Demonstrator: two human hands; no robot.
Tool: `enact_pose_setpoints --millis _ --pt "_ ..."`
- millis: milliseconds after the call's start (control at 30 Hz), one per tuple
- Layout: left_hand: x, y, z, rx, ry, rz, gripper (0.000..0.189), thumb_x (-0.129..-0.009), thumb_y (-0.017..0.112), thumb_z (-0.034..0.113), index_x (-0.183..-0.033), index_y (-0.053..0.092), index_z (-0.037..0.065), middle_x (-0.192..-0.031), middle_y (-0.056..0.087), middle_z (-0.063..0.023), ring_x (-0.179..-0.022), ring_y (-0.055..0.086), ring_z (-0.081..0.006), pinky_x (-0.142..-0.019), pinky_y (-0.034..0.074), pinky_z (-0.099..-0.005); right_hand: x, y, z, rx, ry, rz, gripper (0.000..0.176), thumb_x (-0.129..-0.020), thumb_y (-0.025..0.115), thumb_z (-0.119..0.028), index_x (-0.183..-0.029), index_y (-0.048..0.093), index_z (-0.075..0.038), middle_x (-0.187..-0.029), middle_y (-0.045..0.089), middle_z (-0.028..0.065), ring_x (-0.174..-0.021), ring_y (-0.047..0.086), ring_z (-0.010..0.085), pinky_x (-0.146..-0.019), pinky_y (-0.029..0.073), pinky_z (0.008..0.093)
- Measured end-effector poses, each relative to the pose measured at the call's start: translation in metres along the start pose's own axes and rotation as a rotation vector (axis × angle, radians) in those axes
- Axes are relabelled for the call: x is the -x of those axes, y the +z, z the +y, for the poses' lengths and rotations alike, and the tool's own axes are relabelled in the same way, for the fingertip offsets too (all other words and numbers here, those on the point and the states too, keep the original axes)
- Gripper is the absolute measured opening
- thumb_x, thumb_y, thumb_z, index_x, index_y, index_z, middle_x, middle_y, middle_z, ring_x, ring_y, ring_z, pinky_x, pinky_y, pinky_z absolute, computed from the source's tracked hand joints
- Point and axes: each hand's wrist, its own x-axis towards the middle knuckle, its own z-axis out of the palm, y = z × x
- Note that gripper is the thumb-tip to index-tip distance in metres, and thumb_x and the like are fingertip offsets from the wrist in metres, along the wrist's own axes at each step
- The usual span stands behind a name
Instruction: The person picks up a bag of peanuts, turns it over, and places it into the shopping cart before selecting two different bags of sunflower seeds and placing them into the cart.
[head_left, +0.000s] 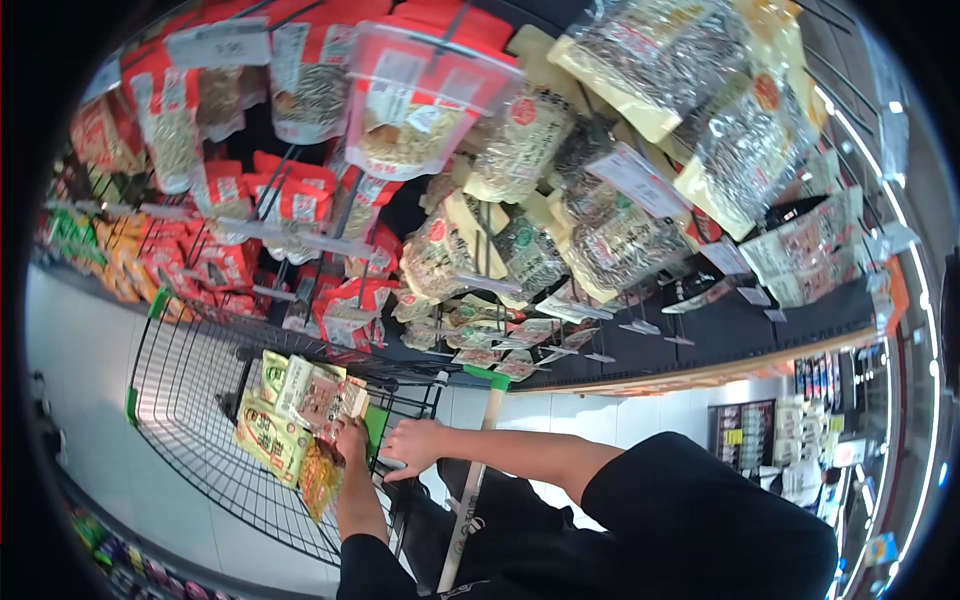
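Observation:
A shopping cart (190, 460) of black wire with green corners stands at lower left. In it lie yellow-green packages (268, 440), an orange bag (320, 478) and a clear-fronted package (322, 397) with reddish contents. My left hand (350, 440) reaches over the cart, its fingers closed on the lower edge of the clear-fronted package. Just to its right is my right hand (412, 448), its fingers apart and nothing in them, near the cart's inner edge. The pale cart handle (470, 500) passes beneath my right forearm.
Hooks above hold red packages (430, 110) at left and cream-edged bags (525, 140) of dried goods at centre and right, with price tags (640, 180). Pale floor tiles (85, 340) show at left. More shelves (742, 430) stand at right.

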Motion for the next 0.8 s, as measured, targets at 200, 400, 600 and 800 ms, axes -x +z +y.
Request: enact_pose_setpoints --millis 200,400,600,800 --pt "0.01 -0.021 0.011 0.016 -0.055 -0.092 0.057 -0.099 0.035 0.05 -0.139 0.038 0.01 -0.14 0.044 -0.0225 -0.115 0.056 -0.0439 -0.092 0.048 -0.0531 0.001 -0.001 0.0 -0.021 -0.026 0.023 0.059 -0.087 0.052 -0.06 -0.08 0.063 -0.003 -0.072 0.063 0.0142 -0.07 0.063 0.0358 -0.066 0.05 0.0439" --pt "-0.012 0.003 -0.022 0.207 0.192 -0.201 0.06 -0.098 0.04 0.046 -0.145 0.035 0.009 -0.127 0.056 -0.029 -0.112 0.059 -0.042 -0.091 0.048 -0.0485 -0.002 0.002 -0.002 0.015 -0.01 0.038 0.055 -0.086 0.053 -0.057 -0.082 0.066 -0.004 -0.074 0.065 0.0171 -0.077 0.064 0.0386 -0.073 0.05 0.0476" --pt "0.093 -0.122 -0.005 0.824 0.407 -0.48 0.053 -0.099 0.047 0.036 -0.138 0.043 -0.001 -0.123 0.059 -0.0286 -0.114 0.06 -0.034 -0.089 0.048 -0.0424 -0.02 0.011 -0.001 -0.019 -0.033 0.107 0.047 -0.082 0.06 -0.051 -0.08 0.067 -0.004 -0.076 0.066 0.015 -0.079 0.065 0.0356 -0.073 0.05 0.0464" --pt "0.261 -0.156 -0.006 0.171 0.935 0.374 0.039 -0.099 0.049 0.012 -0.136 0.045 -0.002 -0.117 0.059 -0.016 -0.099 0.061 -0.0204 -0.078 0.05 -0.031 -0.035 0.006 -0.007 -0.074 -0.117 0.306 0.032 -0.075 0.061 -0.037 -0.068 0.065 -0.007 -0.065 0.064 0.0153 -0.063 0.064 0.0372 -0.064 0.049 0.0526"
